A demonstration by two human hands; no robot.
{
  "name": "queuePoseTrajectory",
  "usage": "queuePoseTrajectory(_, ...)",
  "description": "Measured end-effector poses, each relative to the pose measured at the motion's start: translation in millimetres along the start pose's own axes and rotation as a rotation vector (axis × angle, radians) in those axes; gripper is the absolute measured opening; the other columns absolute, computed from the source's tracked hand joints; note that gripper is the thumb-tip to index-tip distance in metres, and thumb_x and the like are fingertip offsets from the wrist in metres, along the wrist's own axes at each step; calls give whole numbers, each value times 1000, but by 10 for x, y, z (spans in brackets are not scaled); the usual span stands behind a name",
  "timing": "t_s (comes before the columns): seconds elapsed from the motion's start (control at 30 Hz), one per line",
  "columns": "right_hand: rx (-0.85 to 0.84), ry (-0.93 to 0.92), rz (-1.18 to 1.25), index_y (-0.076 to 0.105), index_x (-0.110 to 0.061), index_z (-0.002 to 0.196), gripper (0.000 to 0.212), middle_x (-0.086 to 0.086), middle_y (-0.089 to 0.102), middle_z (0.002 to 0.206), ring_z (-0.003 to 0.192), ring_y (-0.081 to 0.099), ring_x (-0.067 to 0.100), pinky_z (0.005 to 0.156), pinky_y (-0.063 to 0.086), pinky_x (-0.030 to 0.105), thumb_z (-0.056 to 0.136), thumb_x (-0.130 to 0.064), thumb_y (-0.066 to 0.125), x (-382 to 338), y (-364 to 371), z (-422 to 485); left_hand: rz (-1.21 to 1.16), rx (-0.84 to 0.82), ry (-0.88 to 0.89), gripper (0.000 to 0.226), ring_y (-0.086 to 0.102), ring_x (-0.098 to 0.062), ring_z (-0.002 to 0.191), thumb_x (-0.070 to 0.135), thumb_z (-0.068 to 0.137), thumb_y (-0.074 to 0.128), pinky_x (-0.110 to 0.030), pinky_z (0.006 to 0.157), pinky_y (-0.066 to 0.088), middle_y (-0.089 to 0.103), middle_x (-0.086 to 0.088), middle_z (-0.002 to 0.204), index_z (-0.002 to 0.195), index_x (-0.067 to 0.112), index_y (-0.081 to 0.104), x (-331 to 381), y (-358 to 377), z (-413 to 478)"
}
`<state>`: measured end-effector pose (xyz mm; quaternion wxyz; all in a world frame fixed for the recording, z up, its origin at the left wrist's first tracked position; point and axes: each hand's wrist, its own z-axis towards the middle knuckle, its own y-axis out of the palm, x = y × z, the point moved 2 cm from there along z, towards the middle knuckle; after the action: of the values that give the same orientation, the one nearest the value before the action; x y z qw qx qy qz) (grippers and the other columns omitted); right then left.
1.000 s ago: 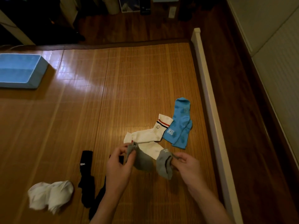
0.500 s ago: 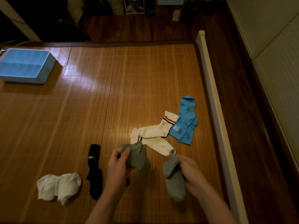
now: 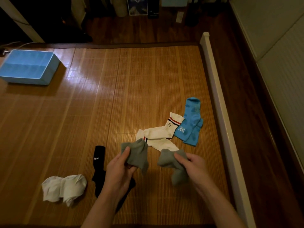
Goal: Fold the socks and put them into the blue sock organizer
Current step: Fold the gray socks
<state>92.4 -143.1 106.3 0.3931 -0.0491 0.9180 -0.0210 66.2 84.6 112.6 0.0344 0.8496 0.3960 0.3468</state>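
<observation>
Currently each of the hands holds one grey sock above the bamboo mat point(image 3: 131, 88). The left hand point(image 3: 118, 171) pinches the first grey sock point(image 3: 137, 155) between thumb and curled fingers. The right hand point(image 3: 192, 167) grips the second grey sock point(image 3: 169, 162) near its upper edge, and the rest of that sock droops toward the mat. The two socks are apart, with bare mat showing between them.

Governing relation: the socks lie side by side at about the same height, so pairing them probably calls for a short inward move of both hands. The blue sock organizer point(image 3: 26, 81) stands at the far left of the mat, well apart from both hands. Its long axis runs roughly across the view. The left hand is the nearer one.

Limits of the view:
- It cannot be told whether cuff or toe is the gripped end of either grey sock.
- Glare washes out the organizer's interior, so its compartments cannot be counted.
- The left forearm covers part of the black socks point(image 3: 98, 162).

Unfolded items remaining on the mat: white striped socks point(image 3: 161, 134) just beyond the hands, blue socks point(image 3: 191, 122) touching them on the right, and white socks point(image 3: 64, 188) lying crumpled at near left.
</observation>
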Motion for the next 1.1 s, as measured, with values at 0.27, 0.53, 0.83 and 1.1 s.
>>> queuePoseTrajectory(0.27,-77,-141,119,77,-19,99,31,2,79,94,86,76,17,67,60,26,84,-44,67,-225,26,-86,351,-6,195,35,78,-21,87,45,76,71,-30,68,60,80,-8,95,87,14,83,116,-17,-77)
queuePoseTrajectory(0.53,-163,-202,179,74,-22,109,40,-5,77,104,98,73,12,73,59,23,74,-41,72,-316,38,-143,428,-56,224,31,74,-28,92,41,86,68,-41,81,57,80,-11,95,90,14,82,65,89,-125)
queuePoseTrajectory(0.83,-306,-232,243,76,-27,102,24,2,77,109,102,74,18,76,60,24,80,-34,76,-336,260,-315,525,-305,187,26,73,-31,107,34,92,64,-42,89,58,78,-12,111,106,19,80,-55,282,-254)
queuePoseTrajectory(1.1,-60,-342,85,73,-42,94,16,-11,77,101,95,73,6,81,60,33,78,-48,72,-304,278,-239,468,-366,171,38,74,-16,100,37,90,58,-23,75,59,77,-11,112,107,11,80,-12,361,-327)
